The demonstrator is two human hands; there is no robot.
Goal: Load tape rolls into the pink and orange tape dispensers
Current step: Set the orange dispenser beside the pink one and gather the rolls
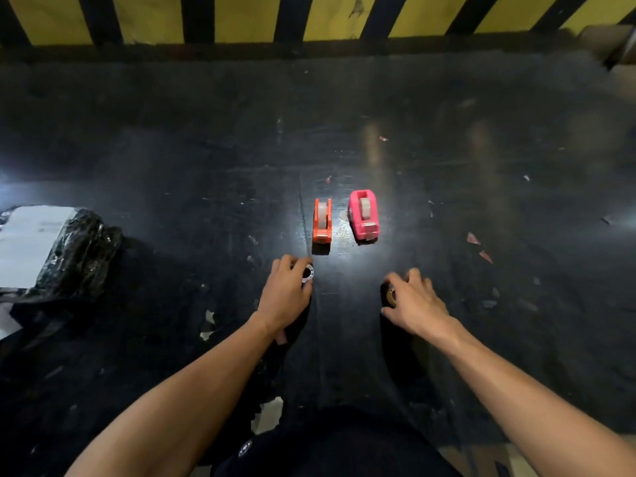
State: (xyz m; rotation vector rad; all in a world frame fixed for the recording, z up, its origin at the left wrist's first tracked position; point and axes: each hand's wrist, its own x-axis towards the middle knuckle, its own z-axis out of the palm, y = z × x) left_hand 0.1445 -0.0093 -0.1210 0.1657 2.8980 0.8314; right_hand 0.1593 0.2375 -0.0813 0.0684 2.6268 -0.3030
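At the far left we see a crumpled black plastic bag (74, 251), glossy and wrinkled, lying against a flat white sheet (29, 242) on the dark, scuffed table (172, 149). The tabletop is black and shiny, flecked with scratches, torn paper bits and small pink scraps.

Moving right, our left hand (287, 292) rests knuckles-up on the table, fingers curled around a small tape roll (307, 273); its white round core with a dark hole peeks out beside the thumb. Just beyond that hand stands the orange dispenser (322, 222), narrow and open-sided, with a pale translucent roll sitting upright in its slot. Beside it, apart by a small gap, stands the pink dispenser (363, 218), a wider, blocky, smooth plastic body that also carries a greyish roll in its well, a tab of tape reaching its near edge.

Further right, our right hand (414, 302) lies palm-down, fingers bent over a second roll (391, 296), brownish and round, only its edge showing. Along the far side runs a wall of yellow and black stripes (241, 18).
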